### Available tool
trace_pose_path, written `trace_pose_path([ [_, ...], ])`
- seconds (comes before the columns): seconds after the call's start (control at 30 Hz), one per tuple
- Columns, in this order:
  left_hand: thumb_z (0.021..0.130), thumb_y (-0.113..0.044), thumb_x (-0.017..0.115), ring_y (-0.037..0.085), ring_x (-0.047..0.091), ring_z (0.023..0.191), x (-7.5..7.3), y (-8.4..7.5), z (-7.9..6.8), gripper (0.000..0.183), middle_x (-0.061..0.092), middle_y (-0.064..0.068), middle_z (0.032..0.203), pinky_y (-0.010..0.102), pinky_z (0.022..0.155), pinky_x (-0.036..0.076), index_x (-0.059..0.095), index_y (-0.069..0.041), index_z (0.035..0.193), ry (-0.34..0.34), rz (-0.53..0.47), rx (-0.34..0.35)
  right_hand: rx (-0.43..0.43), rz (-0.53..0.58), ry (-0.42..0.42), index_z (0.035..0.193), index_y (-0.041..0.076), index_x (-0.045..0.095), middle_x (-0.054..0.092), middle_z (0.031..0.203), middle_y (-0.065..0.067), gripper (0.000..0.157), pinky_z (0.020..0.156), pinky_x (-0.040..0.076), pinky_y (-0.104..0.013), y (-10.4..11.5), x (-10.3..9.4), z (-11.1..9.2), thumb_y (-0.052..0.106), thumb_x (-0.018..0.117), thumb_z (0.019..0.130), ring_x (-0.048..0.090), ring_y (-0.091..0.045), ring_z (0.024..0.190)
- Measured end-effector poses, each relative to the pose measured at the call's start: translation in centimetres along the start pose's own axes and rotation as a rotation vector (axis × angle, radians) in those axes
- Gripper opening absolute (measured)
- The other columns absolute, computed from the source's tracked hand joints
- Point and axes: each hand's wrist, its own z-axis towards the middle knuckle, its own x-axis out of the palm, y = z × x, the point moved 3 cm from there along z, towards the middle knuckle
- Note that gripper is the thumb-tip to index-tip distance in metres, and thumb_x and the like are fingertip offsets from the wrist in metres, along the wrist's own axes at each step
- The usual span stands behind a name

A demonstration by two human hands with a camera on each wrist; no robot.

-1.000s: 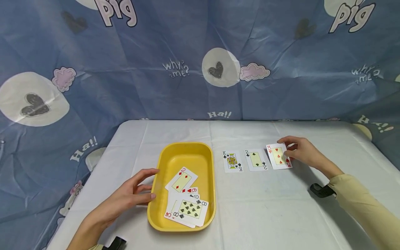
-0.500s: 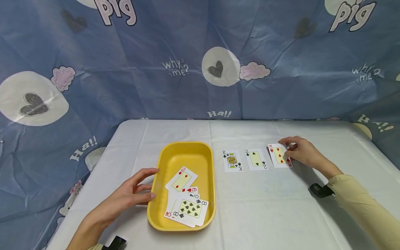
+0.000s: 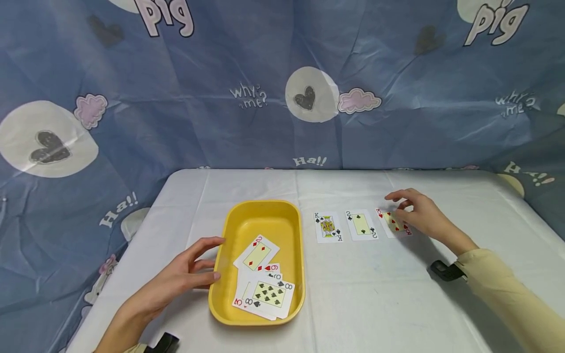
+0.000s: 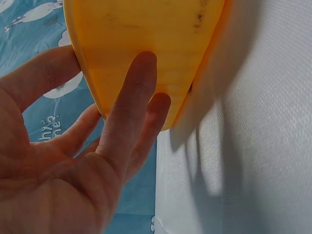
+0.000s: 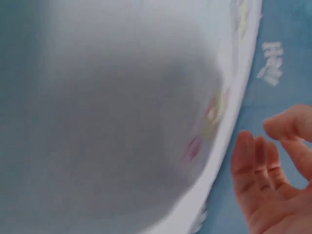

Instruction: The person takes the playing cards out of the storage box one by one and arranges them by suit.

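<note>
Over to the right of the yellow tray (image 3: 260,226), the person's right hand (image 3: 421,214) hovers just above the three of hearts (image 3: 390,224), its thumb and fingers spread apart with a gap between them and the tips clear of the card. That card lies face up on the table, the farthest from the tray in a row of three.

The left hand (image 3: 176,274) is at the tray's left side, fingers and thumb spread, the tips resting against the rim and outer wall without wrapping round it.

Nearest to the tray's right edge is the king of spades (image 3: 328,227); farther right of the tray, between king and three, sits the two of clubs (image 3: 362,225). The three cards are set apart from one another.

Inside the tray, the two of diamonds (image 3: 257,255) lies tilted, and toward the tray's near end the eight of spades (image 3: 268,295) overlaps other cards, most of whose faces are hidden.

Under the tray spreads a white-covered table (image 3: 375,299), and beyond the tray hangs a blue backdrop (image 3: 247,139) printed with hearts, clouds and words.
</note>
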Motion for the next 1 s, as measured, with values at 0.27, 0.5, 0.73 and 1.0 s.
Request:
trace_pose_path([
  [0.27, 0.091, -0.018, 0.071, 0.033, 0.056, 0.12, 0.0, 0.0, 0.1, 0.067, 0.021, 0.013, 0.157, 0.042, 0.087, 0.055, 0.036, -0.014, 0.148, 0.004, -0.003, -0.007, -0.119, 0.23, 0.029, 0.127, 0.019, 0.061, 0.061, 0.117, -0.009, 0.034, 0.065, 0.053, -0.029, 4.8, 2.1, 1.2, 0.008, 0.065, 0.095, 0.06, -0.019, 0.097],
  [0.5, 0.091, -0.018, 0.072, 0.033, 0.056, 0.12, 0.0, 0.0, 0.1, 0.067, 0.022, 0.013, 0.157, 0.042, 0.087, 0.055, 0.037, -0.014, 0.148, 0.0, -0.007, -0.012, -0.282, 0.408, 0.157, 0.126, 0.017, 0.062, 0.062, 0.118, -0.003, 0.033, 0.081, 0.054, -0.032, 9.7, 4.5, 2.5, 0.008, 0.067, 0.094, 0.062, -0.022, 0.101],
  [0.73, 0.09, -0.017, 0.072, 0.033, 0.056, 0.12, -0.1, -0.1, 0.0, 0.068, 0.022, 0.013, 0.156, 0.042, 0.087, 0.055, 0.036, -0.014, 0.148, -0.001, -0.006, -0.004, -0.41, 0.509, 0.3, 0.127, 0.017, 0.062, 0.062, 0.123, -0.002, 0.035, 0.092, 0.051, -0.038, 15.1, 7.2, 3.1, 0.008, 0.068, 0.093, 0.06, -0.029, 0.108],
  [1.0, 0.091, -0.016, 0.071, 0.033, 0.056, 0.12, 0.0, -0.1, -0.1, 0.067, 0.022, 0.013, 0.156, 0.042, 0.086, 0.055, 0.035, -0.013, 0.148, 0.015, -0.022, 0.006, -0.442, 0.56, 0.442, 0.128, 0.013, 0.061, 0.062, 0.121, 0.001, 0.036, 0.094, 0.05, -0.039, 18.7, 11.0, 3.6, 0.006, 0.068, 0.093, 0.057, -0.03, 0.113],
])
